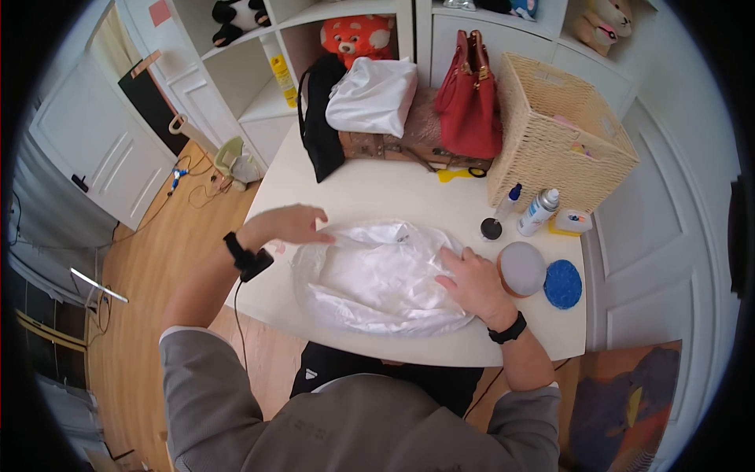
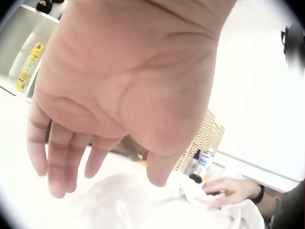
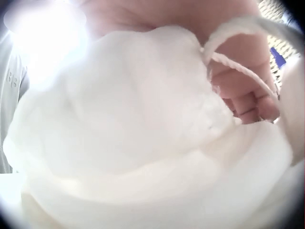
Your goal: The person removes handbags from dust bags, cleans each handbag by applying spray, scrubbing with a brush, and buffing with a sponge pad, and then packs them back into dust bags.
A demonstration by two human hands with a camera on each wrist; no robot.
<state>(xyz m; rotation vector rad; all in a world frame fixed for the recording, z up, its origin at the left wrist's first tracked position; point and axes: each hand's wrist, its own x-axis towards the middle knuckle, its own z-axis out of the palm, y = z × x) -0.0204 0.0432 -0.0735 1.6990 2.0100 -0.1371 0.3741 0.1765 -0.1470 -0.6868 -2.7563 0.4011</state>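
Observation:
A white, crumpled fabric piece [image 1: 377, 275] with a gathered rim lies on the table. My left hand [image 1: 291, 224] is at its upper left edge, palm down with fingers loosely bent and holding nothing; the left wrist view shows the palm of this hand [image 2: 119, 90] and its spread thumb. At the fabric's right side, my right hand [image 1: 478, 289] grips the material, thumb apart from the fingers. In the right wrist view, white fabric [image 3: 128, 109] covers much of that hand [image 3: 238, 81], whose curled fingers show behind a thin white cord [image 3: 243, 71].
Right of the fabric are a grey-topped round container [image 1: 522, 269], a blue disc [image 1: 563, 284], a spray can [image 1: 538, 212] and a small bottle [image 1: 508, 203]. Behind stand a woven basket [image 1: 550, 141], a red handbag [image 1: 470, 110], a brown case [image 1: 377, 148] and a folded white cloth [image 1: 373, 96].

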